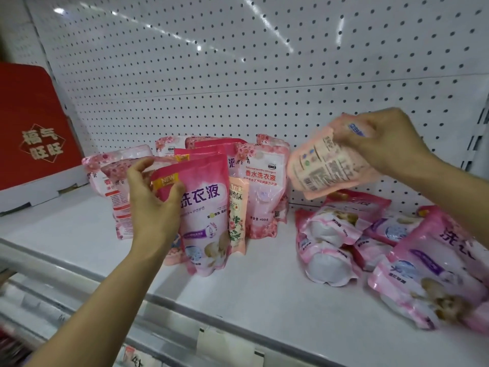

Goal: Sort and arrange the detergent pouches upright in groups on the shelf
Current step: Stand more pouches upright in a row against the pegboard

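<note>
With your left hand (153,205) gripping the front standing pink pouch (205,221) mid-shelf and your right hand (381,144) grasping a peach pouch (328,168) aloft, one upright group stands while several pouches (370,247) lie unsorted toward the shelf's (251,295) right end.

Back wall: a white pegboard panel (238,62) with rows of small dark holes is standing behind the shelf, with a horizontal seam crossing it.
Light: overhead lamps are casting bright streaks and spots on the upper pegboard.
Shelf: a white shelf board (251,292) is running across the view, with a pale metal front rail (79,271) along its near edge.
Price strip: blurred labels (137,358) are sitting below the rail, possibly price tags.
Right edge: a slotted upright (480,133) is closing the bay.
Left side: a red box (34,123) with gold characters is leaning beside the pegboard, resting on a white cardboard base (31,192).
</note>
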Action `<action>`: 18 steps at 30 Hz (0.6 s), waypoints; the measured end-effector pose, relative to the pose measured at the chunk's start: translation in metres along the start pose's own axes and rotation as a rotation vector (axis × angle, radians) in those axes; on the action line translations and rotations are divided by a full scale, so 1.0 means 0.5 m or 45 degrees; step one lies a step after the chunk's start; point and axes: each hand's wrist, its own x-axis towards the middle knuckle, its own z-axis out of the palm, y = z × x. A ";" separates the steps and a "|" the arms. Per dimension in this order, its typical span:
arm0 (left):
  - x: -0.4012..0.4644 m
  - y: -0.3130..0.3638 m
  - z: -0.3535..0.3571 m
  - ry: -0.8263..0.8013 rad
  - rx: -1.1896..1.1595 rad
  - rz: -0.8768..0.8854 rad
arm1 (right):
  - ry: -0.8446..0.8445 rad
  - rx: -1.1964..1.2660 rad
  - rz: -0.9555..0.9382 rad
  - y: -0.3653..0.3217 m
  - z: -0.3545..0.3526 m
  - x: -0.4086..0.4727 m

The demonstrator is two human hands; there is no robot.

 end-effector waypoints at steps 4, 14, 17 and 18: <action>-0.005 0.011 0.000 -0.113 0.165 0.084 | -0.300 -0.270 -0.174 -0.072 0.046 0.007; -0.029 0.021 -0.011 -0.001 0.559 0.467 | -0.639 -0.582 -0.320 -0.122 0.157 0.003; -0.061 0.041 0.020 -0.003 0.565 0.801 | -0.633 -0.560 -0.378 -0.126 0.200 0.004; -0.071 0.045 0.036 -0.091 0.559 0.867 | -0.646 -0.532 -0.368 -0.127 0.207 0.005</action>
